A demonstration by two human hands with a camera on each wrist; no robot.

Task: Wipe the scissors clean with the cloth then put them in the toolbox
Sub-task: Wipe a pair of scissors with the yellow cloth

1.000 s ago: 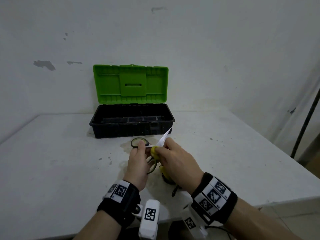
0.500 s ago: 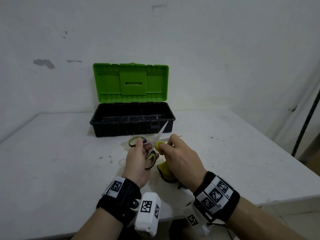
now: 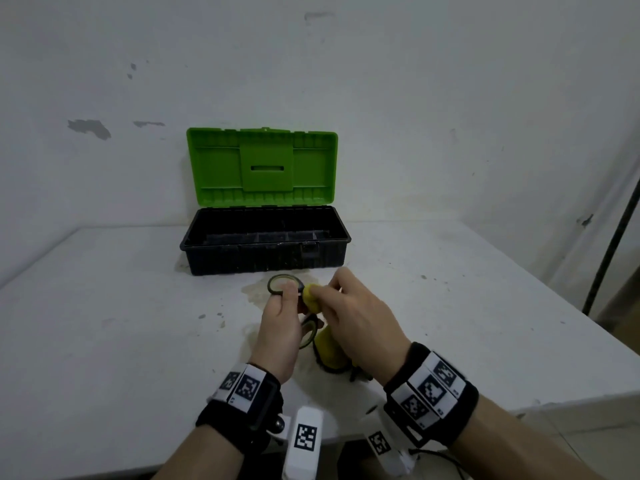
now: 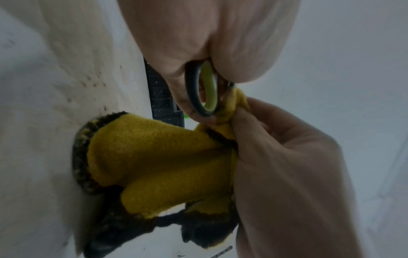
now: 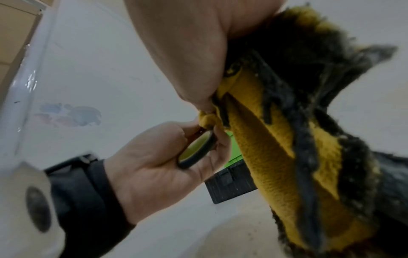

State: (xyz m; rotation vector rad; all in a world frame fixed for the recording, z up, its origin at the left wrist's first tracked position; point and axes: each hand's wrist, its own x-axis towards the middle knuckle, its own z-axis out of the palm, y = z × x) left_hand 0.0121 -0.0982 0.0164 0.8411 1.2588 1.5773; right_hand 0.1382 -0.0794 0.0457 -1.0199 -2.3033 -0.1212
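Note:
My left hand [image 3: 282, 320] grips the scissors [image 3: 281, 283] by their dark, green-lined handle loops [image 4: 204, 90], above the table in front of the toolbox. My right hand [image 3: 349, 313] pinches a yellow cloth [image 3: 311, 296] with a dark fuzzy edge around the scissors just past the handles. The blades are hidden by the cloth and my fingers. The rest of the cloth [image 4: 159, 160] hangs down to the table below my hands. In the right wrist view the cloth [image 5: 287, 139] fills the right side and the left hand [image 5: 167, 164] holds a handle loop [image 5: 196, 150].
A toolbox [image 3: 265, 247] with a black base and upright green lid [image 3: 262, 167] stands open at the back of the white table [image 3: 104, 323], against the wall. The table's right edge runs close to a dark pole [image 3: 613, 237]. Small stains mark the tabletop.
The right hand with the cloth slid back along the blades toward the handles. The blades, seen sticking out earlier, are now covered. Both hands sank slightly toward the table.

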